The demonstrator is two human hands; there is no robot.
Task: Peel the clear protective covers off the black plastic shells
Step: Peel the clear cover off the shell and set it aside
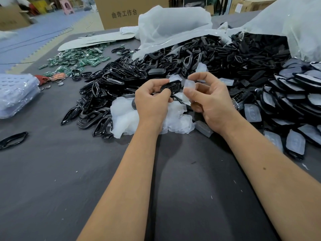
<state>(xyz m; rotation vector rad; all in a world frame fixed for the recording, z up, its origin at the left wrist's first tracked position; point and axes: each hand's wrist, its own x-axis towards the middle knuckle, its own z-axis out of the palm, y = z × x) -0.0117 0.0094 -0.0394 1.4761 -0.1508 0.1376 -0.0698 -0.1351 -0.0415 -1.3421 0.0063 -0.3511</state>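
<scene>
The left hand (152, 100) sits just left of the frame's centre, fingers and thumb curled round a black plastic shell (171, 86), which it holds above the table with the button face turned up. Just to its right, the right hand (211, 101) pinches a clear protective cover (190, 85) between thumb and forefinger; the cover touches the right end of the shell, and whether it is fully free of the shell cannot be told.

Directly below both hands, at the frame's centre, lies a heap of loose clear covers (125, 117) on the dark grey table (60, 180). Behind the hands, across the middle of the frame, spreads a large pile of black frames and shells (191, 58). Along the right edge lie shells with covers on them (295, 143), stacked and overlapping.

In the upper left of the frame, green circuit boards (79, 60) are scattered on the table, with a few round coin cells (60, 83) near them. At the left edge sits a bag of clear trays (15, 94). A single black frame (13, 140) lies alone at the lower left. White plastic bags (173, 26) rise behind the black pile at the top, and a cardboard box (125, 11) with printed characters stands beyond the table.
</scene>
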